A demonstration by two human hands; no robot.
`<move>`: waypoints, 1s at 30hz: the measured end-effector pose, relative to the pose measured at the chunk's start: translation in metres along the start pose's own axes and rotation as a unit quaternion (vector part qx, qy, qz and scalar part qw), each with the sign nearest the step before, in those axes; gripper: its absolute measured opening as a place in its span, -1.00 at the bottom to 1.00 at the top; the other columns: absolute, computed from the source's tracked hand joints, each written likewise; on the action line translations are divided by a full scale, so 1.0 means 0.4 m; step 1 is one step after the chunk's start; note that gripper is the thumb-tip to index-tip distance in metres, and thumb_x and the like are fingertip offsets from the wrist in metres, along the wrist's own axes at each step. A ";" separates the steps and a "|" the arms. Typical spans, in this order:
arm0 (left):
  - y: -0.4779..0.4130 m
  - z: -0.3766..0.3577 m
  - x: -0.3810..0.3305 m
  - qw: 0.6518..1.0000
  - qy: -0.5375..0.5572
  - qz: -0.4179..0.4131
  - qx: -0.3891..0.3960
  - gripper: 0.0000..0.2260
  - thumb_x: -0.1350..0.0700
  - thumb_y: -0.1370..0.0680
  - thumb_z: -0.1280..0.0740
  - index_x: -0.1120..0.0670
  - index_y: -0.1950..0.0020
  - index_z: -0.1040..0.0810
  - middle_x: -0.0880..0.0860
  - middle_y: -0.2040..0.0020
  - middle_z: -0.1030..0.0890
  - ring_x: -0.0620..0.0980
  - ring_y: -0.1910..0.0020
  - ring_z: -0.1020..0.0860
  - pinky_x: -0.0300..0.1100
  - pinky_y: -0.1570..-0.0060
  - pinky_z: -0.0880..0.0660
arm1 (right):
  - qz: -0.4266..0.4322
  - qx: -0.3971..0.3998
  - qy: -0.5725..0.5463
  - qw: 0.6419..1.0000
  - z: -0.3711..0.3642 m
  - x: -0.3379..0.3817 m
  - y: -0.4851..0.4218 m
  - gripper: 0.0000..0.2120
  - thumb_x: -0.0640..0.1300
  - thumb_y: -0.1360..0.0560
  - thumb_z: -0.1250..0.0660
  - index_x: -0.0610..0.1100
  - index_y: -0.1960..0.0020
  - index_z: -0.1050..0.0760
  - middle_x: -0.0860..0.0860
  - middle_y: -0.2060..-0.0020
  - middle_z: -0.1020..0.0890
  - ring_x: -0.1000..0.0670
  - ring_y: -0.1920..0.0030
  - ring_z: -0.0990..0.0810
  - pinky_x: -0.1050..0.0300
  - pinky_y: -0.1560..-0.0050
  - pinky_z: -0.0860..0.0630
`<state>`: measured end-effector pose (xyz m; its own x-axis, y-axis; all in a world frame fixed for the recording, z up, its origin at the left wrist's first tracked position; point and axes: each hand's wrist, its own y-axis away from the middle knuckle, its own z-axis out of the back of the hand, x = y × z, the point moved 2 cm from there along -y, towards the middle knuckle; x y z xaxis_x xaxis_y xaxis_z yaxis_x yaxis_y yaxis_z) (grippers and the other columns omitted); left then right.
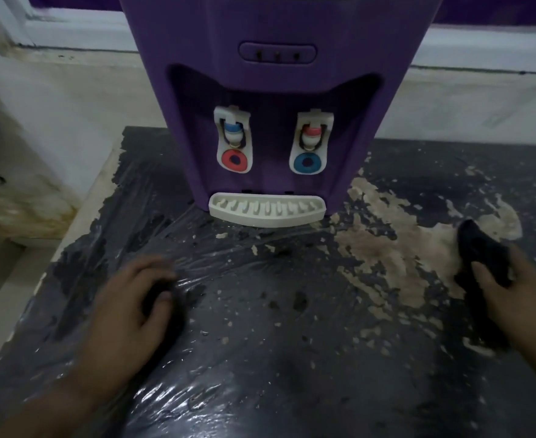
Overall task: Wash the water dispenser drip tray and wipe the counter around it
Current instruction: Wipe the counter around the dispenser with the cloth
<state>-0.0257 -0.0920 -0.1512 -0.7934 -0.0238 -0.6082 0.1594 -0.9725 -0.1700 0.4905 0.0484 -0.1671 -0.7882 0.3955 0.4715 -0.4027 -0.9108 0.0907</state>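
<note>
The right hand grips a dark crumpled cloth, the left hand I can't tell; I'd wipe firmly across the flaky black tabletop between them.

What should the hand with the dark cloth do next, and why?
Probably slide the dark cloth leftward over the counter toward the front of the drip tray. The right hand grips the cloth low over the counter, right of the tray, and pale specks lie scattered in between.
</note>
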 end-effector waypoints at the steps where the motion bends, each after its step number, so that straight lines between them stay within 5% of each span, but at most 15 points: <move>1: -0.012 -0.037 -0.063 0.999 0.031 -0.022 0.017 -0.74 0.03 -0.48 -0.22 0.03 -0.08 -0.61 -0.05 -0.25 -0.51 0.00 -0.28 -0.50 -0.08 -0.31 -0.38 | -0.029 0.014 -0.048 0.998 0.013 0.009 0.005 -0.32 0.24 -0.43 -0.41 0.07 -0.44 -0.26 -0.18 -0.29 -0.53 -0.33 -0.16 -0.56 -0.28 -0.07 -0.55; 4: -0.053 -0.165 -0.234 0.989 0.122 -0.060 0.062 -0.80 0.12 -0.47 -0.26 -0.03 -0.04 -0.60 -0.11 -0.23 -0.53 -0.16 -0.25 -0.50 -0.21 -0.28 -0.40 | -0.139 0.080 -0.114 0.980 0.046 -0.007 -0.013 -0.02 0.27 -0.02 -0.57 -0.12 -0.34 -0.42 -0.20 -0.08 -0.60 -0.32 -0.01 -0.62 -0.34 -0.02 -0.59; 6: -0.075 -0.246 -0.339 0.979 0.163 -0.072 0.097 -0.82 0.14 -0.48 -0.27 -0.06 -0.03 -0.57 -0.16 -0.17 -0.53 -0.21 -0.15 -0.53 -0.27 -0.19 -0.43 | -0.148 0.122 -0.132 0.973 0.062 -0.010 -0.023 -0.31 0.10 -0.13 -0.60 -0.19 -0.14 -0.52 -0.22 0.00 -0.61 -0.31 0.01 -0.62 -0.31 -0.04 -0.59; 9: -0.092 -0.339 -0.467 0.945 0.242 0.015 0.218 -0.85 0.08 -0.55 -0.26 -0.12 -0.08 -0.52 -0.16 -0.11 -0.52 -0.19 -0.05 -0.53 -0.25 -0.05 -0.46 | -0.076 0.054 -0.146 0.985 0.070 -0.023 -0.040 -0.74 -0.10 -0.44 -0.51 -0.18 0.14 -0.44 -0.31 0.13 -0.61 -0.33 0.08 -0.62 -0.20 0.10 -0.57; 12: -0.108 -0.401 -0.553 0.893 0.290 0.095 0.330 -0.83 0.00 -0.57 -0.26 -0.17 -0.15 -0.45 -0.13 -0.07 -0.50 -0.07 0.00 -0.55 -0.17 0.04 -0.51 | -0.009 0.039 -0.135 0.990 0.088 -0.051 -0.042 -0.88 -0.11 -0.55 -0.39 -0.15 0.05 -0.51 -0.20 0.15 -0.66 -0.22 0.14 -0.66 0.01 0.30 -0.56; 14: -0.128 -0.431 -0.596 0.880 0.299 0.119 0.350 -0.84 -0.03 -0.56 -0.28 -0.18 -0.13 -0.43 -0.18 -0.01 -0.49 -0.09 -0.03 -0.52 -0.18 -0.01 -0.49 | 0.005 0.065 -0.201 0.977 0.110 -0.046 -0.028 -0.86 -0.01 -0.61 -0.28 -0.04 -0.07 -0.56 -0.10 0.09 -0.71 -0.11 0.10 -0.70 -0.03 0.20 -0.63; 18: -0.175 -0.479 -0.663 0.823 0.378 0.224 0.360 -0.87 -0.09 -0.48 -0.36 -0.09 0.07 -0.47 -0.08 0.13 -0.51 -0.06 0.05 -0.52 -0.17 -0.04 -0.50 | -0.080 0.164 -0.459 0.870 0.136 0.017 0.016 -0.72 -0.20 -0.67 -0.11 -0.10 -0.20 -0.58 -0.28 -0.09 -0.64 -0.19 0.04 -0.66 -0.04 0.16 -0.60; 22: -0.205 -0.521 -0.690 0.729 0.449 0.309 0.415 -0.45 -0.38 -0.42 -0.30 -0.05 -0.25 -0.53 -0.02 -0.15 -0.58 0.02 -0.21 -0.53 0.00 -0.32 -0.43 | -0.164 0.272 -0.614 0.722 0.153 0.093 0.054 -0.54 -0.02 -0.13 -0.60 -0.15 0.01 -0.73 -0.15 0.11 -0.74 -0.08 0.24 -0.74 0.08 0.43 -0.63; 25: -0.217 -0.534 -0.707 0.645 0.504 0.328 0.472 -0.42 -0.36 -0.43 -0.30 -0.08 -0.35 -0.50 -0.01 -0.22 -0.62 0.06 -0.21 -0.58 -0.03 -0.22 -0.45 | -0.182 0.292 -0.656 0.672 0.159 0.139 0.070 -0.54 0.15 -0.52 -0.28 -0.21 -0.11 -0.68 -0.18 0.14 -0.73 -0.08 0.30 -0.73 0.11 0.46 -0.62; 27: -0.220 -0.534 -0.723 0.631 0.528 0.324 0.467 -0.63 -0.21 -0.49 -0.36 -0.05 -0.21 -0.59 -0.01 -0.09 -0.66 0.00 -0.06 -0.62 0.00 -0.27 -0.47 | -0.176 0.304 -0.651 0.673 0.151 0.153 0.068 -0.38 0.26 -0.45 -0.30 -0.23 -0.20 -0.64 -0.24 -0.06 -0.70 -0.16 0.03 -0.73 -0.05 0.23 -0.69; 30: -0.237 -0.541 -0.725 0.667 0.543 0.314 0.401 -0.78 0.07 -0.56 -0.37 0.02 -0.20 -0.57 0.05 -0.10 -0.66 0.01 -0.07 -0.63 0.04 -0.26 -0.51 | -0.143 0.299 -0.591 0.735 0.136 0.160 0.053 -0.34 0.03 -0.31 -0.46 -0.21 -0.35 -0.51 -0.25 -0.16 -0.65 -0.21 -0.09 -0.68 -0.07 0.04 -0.68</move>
<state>0.3165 0.0572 -0.1267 0.2457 -0.7273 -0.6409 -0.4516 -0.6709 0.5882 0.4569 0.0480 -0.0874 0.3865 0.5239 0.7591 0.0815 -0.8392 0.5377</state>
